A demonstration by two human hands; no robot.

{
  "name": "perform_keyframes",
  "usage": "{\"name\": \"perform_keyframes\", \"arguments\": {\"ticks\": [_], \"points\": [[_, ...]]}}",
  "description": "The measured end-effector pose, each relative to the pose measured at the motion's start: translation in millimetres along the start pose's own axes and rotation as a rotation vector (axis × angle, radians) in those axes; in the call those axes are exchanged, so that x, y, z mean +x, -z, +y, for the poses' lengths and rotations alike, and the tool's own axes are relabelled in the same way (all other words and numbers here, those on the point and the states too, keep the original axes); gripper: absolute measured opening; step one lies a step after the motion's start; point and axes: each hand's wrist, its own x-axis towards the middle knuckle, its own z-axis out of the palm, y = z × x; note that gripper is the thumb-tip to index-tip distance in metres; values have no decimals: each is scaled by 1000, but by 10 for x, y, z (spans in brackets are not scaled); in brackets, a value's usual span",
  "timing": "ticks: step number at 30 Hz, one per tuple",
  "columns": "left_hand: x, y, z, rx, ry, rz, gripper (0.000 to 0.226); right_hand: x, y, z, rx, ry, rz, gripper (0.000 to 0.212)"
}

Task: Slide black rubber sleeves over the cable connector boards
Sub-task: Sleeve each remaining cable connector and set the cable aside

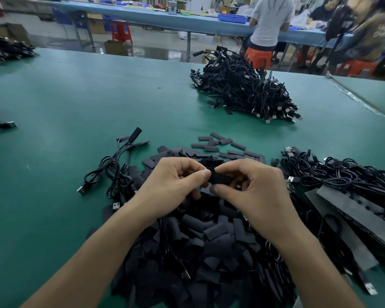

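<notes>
Between my two hands is a black rubber sleeve, held above a large heap of loose black sleeves. My left hand pinches its left end with thumb and fingers. My right hand pinches its right end, fingers curled round it. The connector board inside the sleeve is hidden. A thin black cable trails down over the heap toward me.
A green mat covers the table. A big pile of sleeved cables lies at the back right. A few cables lie left of the heap. More cables and grey foam strips sit right. People sit at a far blue bench.
</notes>
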Motion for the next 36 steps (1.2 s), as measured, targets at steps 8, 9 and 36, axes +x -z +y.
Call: {"name": "perform_keyframes", "arguments": {"ticks": [8,9,36], "points": [[-7,-4,24,-43,35,-10,16,-10,6,8,-115,80,4,28],[-7,7,19,-49,40,-13,16,-6,13,18,-110,78,6,27],[64,57,-54,-87,50,24,10,40,136,289,109,-106,10,19]]}}
